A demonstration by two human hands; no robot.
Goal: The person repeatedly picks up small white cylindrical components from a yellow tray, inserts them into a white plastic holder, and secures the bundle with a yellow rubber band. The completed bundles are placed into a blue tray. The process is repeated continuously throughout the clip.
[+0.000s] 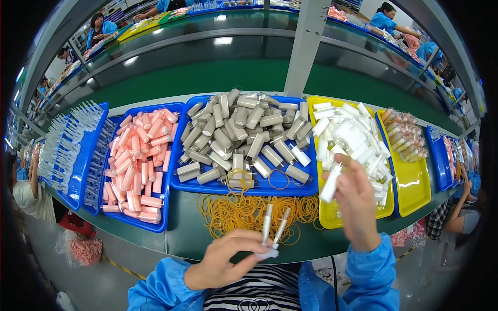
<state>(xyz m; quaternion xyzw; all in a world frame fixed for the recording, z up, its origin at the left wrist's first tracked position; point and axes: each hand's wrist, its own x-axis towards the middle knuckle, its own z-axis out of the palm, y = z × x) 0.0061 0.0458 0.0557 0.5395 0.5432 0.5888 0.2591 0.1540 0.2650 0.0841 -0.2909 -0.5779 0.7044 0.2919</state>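
Observation:
My left hand (231, 256) is closed on a small pale plastic piece with two slim whitish prongs (267, 224) standing up from it. It hovers above my lap, just in front of a heap of yellow rubber bands (223, 213). Between the raised fingers of my right hand (358, 205) is a white plastic tube (330, 185), tilted. That hand is over a yellow tray (328, 221) heaped with white tubes (358, 137). Straight ahead, a blue tray (207, 187) carries a mound of grey tubes (241, 122), with a few rubber bands lying at its front.
Pink tubes (136, 155) fill a blue tray on the left, beside trays of clear pronged pieces (72, 140). Another yellow tray (413, 192) at right bears bundled tubes (404, 129). A metal post (306, 46) rises behind the trays. Co-workers (101, 30) sit across the line.

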